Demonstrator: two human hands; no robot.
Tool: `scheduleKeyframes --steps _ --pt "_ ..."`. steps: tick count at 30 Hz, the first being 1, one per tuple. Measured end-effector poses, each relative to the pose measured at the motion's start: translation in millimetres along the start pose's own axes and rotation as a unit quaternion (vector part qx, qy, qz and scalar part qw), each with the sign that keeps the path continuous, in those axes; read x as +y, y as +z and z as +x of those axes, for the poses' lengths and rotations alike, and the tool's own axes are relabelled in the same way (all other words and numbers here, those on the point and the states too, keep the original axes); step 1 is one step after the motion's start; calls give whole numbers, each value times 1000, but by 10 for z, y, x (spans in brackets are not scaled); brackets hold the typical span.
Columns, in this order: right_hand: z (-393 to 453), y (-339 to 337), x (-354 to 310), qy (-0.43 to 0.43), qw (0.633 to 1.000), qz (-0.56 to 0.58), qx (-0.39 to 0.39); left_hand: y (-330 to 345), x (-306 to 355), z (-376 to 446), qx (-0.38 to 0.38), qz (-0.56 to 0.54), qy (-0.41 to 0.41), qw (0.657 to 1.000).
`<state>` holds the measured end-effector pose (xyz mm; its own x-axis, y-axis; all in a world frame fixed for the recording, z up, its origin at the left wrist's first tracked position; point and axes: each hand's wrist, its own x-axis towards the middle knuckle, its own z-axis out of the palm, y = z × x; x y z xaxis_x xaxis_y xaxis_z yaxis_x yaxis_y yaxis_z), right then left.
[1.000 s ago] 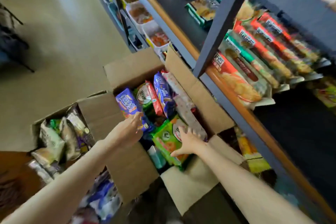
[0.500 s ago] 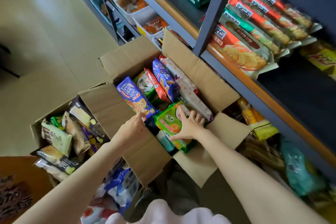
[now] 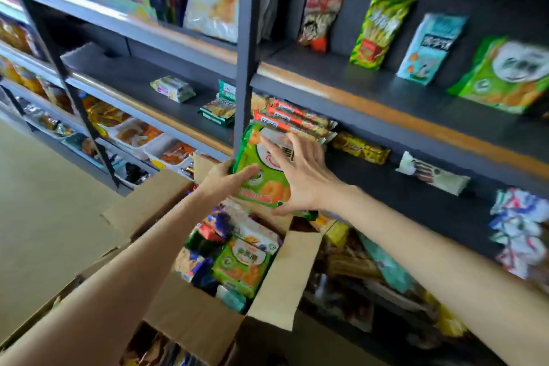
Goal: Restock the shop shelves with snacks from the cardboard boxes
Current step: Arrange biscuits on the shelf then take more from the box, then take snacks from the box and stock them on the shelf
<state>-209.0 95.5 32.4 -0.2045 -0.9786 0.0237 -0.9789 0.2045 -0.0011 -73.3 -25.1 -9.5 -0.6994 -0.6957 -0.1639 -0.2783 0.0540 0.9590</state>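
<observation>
Green pkt [image 3: 266,175]: green biscuit packet w/ white oval + orange biscuit pics, held up in the air above the open box, in front of the dark shelf post [image 3: 248,47].
L hand [image 3: 221,180]: grips pkt's left edge, thumb across the front, fingers curled behind.
R hand [image 3: 303,177]: fingers spread almost straight, flat on pkt's front; thumb at its lower right corner. Pressing, not curled round.
Box [image 3: 279,285]: cardboard, flaps open, directly below the hands; mixed snacks inside, incl. another green pkt [image 3: 242,264] of the same kind.
Upper shelf [image 3: 371,92]: matching green packet [image 3: 505,74] at far right, leaning back; pale blue pack and yellow-green pack just beside it.
Mid shelf: red/orange biscuit sleeves [image 3: 292,119] stacked just behind the held pkt.
Blur: labels not readable.
</observation>
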Motion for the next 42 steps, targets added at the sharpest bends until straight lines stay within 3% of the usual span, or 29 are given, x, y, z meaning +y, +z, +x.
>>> scheduleKeyframes --steps 4,7,10,14,17,24,27,32,42 --pt "-376 -597 273 71 996 -22 42 289 825 -15 -23 -21 101 994" --pt "-668 -1026 503 125 983 59 124 457 1280 -76 -37 -8 170 985" --pt "-961 -1358 858 190 946 125 229 612 1589 -115 -47 4 220 974" --pt "-1335 -1595 1215 225 909 286 205 930 1858 -133 -69 -26 270 960" --pt "-1502 -1665 1361 257 867 334 267 1188 1964 -104 -101 -18 290 951" --pt "-1609 -1711 1916 289 857 83 418 1876 2342 309 -113 88 290 946" --pt "-1642 -1617 2294 316 848 26 425 2298 2490 541 -70 89 271 956" --pt "-1586 -1468 3116 361 838 19 408 2971 2642 970 -95 142 264 949" --pt "-1074 -1376 4294 401 848 58 342 3818 2755 1755 -133 366 249 887"
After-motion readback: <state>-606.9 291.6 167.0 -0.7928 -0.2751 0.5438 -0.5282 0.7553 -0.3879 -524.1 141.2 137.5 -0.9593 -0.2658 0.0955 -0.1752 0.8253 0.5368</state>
